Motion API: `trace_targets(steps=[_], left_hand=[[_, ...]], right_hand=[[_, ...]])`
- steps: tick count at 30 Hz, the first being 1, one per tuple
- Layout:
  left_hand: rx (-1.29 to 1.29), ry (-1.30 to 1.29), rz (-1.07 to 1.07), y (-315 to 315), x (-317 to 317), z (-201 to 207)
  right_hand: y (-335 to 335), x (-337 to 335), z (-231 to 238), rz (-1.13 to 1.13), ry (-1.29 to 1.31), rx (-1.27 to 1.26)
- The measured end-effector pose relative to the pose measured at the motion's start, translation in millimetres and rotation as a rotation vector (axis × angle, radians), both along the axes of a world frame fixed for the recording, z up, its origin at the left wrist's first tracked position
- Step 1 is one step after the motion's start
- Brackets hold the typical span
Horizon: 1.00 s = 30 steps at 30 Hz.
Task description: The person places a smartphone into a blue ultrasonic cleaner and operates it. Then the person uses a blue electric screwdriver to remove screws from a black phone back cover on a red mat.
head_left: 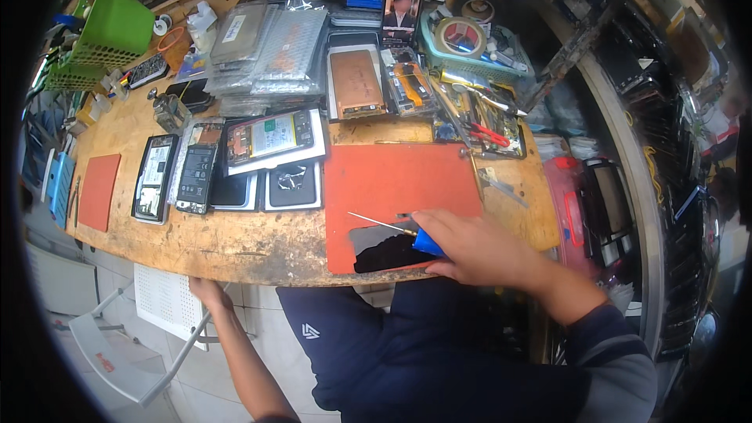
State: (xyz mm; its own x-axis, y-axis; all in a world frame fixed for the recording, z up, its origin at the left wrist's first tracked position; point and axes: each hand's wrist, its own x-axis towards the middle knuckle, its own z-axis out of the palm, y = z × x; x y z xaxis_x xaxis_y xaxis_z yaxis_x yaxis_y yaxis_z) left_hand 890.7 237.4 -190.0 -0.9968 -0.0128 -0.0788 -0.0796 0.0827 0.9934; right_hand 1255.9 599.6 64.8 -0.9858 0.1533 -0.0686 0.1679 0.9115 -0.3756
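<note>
My right hand [474, 247] is closed around the blue handle of a thin-shafted screwdriver [427, 243], its metal shaft slanting up and left over the orange-red mat [399, 180]. Beneath the shaft, a glossy black phone screen or panel [381, 251] lies flat near the mat's front edge, partly covered by the tool. Down at the left, my left hand [207, 291] is at the front edge of the wooden bench, beside a white perforated seat [160, 298]. Its fingers are mostly hidden there, so what they touch is unclear.
Opened phones [155, 176] and a dark battery [196, 178] lie left of the mat. Behind stand bagged parts [290, 51] in a stack, a teal basket [478, 69] with tape rolls, and a tray of tools [493, 113]. A smaller red mat [100, 192] is far left.
</note>
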Motion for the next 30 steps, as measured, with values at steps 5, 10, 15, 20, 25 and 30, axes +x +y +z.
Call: trace_targets(steps=[5, 10, 15, 20, 25, 30], left_hand=[[0.382, -0.168, -0.098, 52.8, -74.1, -16.0], [0.26, -0.167, -0.061, 49.9, -85.4, -22.2], [0.123, -0.101, -0.002, 35.4, -90.0, -20.3], [-0.387, 0.223, 0.302, 6.0, -29.4, 22.4], [-0.514, 0.636, 0.268, 50.5, 137.6, 87.7], [-0.552, 0.974, -0.657, 156.8, 235.7, 158.9]], right_hand=[[-18.0, 12.3, 4.4, -0.205, 0.022, -0.045], [-22.2, -2.8, -6.1, -0.448, 0.32, -0.048], [-33.5, 7.4, -21.5, -0.508, 0.364, -0.211], [-28.3, 77.6, -13.8, -0.755, 0.231, -1.143], [-43.2, 112.2, -43.9, -0.633, 0.014, -1.941], [-66.8, 114.5, -75.0, -0.545, 0.012, -2.242]])
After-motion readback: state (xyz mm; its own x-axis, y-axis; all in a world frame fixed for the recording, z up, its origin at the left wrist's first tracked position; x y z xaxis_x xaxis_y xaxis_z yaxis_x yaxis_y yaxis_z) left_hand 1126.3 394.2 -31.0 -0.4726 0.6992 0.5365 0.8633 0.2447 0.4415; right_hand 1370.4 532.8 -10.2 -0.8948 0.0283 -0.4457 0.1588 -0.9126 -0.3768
